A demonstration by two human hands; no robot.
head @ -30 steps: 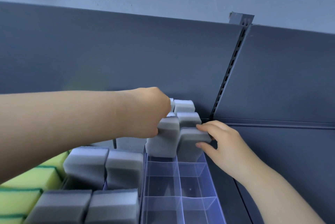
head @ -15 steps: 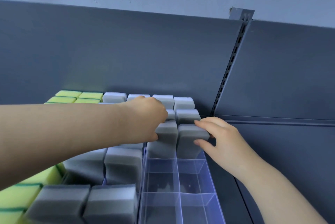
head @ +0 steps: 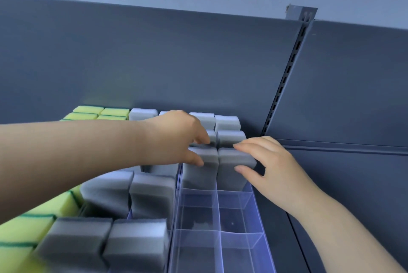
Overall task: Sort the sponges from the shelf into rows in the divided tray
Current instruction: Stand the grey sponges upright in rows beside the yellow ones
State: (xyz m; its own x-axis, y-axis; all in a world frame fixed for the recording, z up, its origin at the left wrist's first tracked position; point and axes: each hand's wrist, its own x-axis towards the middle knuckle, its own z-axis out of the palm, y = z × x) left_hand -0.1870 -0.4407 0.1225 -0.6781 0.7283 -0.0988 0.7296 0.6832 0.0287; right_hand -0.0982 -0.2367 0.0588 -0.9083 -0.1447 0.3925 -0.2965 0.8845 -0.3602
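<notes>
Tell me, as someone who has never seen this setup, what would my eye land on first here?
Two bare hands meet mid-frame: the left hand pinches the left grey sponge and the right hand grips the right grey sponge. The two sponges stand upright side by side at the far end of a clear divided tray. Bright yellow-green sponges glow at the lower left.

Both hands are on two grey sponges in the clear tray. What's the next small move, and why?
Probably release them: left hand and right hand hold grey sponges standing side by side in the divided tray, whose nearer compartments are empty.
</notes>
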